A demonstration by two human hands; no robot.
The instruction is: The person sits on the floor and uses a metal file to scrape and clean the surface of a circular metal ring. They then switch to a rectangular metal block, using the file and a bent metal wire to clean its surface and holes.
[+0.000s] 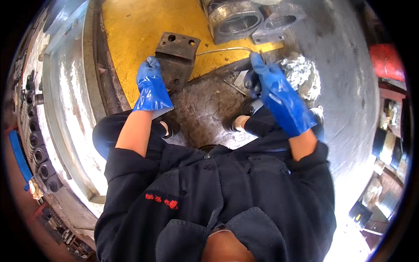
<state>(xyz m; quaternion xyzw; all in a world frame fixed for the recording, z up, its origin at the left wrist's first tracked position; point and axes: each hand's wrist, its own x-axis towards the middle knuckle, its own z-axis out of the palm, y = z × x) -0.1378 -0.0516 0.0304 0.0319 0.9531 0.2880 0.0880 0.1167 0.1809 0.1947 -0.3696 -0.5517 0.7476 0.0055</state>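
A dark, oily metal block (176, 59) with several round holes and a step across it is tilted up in front of me. My left hand (149, 72), in a blue rubber glove, is closed on the block's left edge. My right hand (265, 74), gloved the same way with dark-stained fingers, grips a thin bent metal rod (224, 49). The rod's far tip reaches the block's right side; whether it touches there I cannot tell. My right fingers partly hide the rod's near end.
Beneath the block lies a yellow plate (126, 32). Two ring-shaped metal housings (238, 22) stand at the back. Crumpled silvery material (301, 76) sits right of my right hand. A short thin rod (235, 87) lies between my feet. A long metal beam (72, 87) runs along the left.
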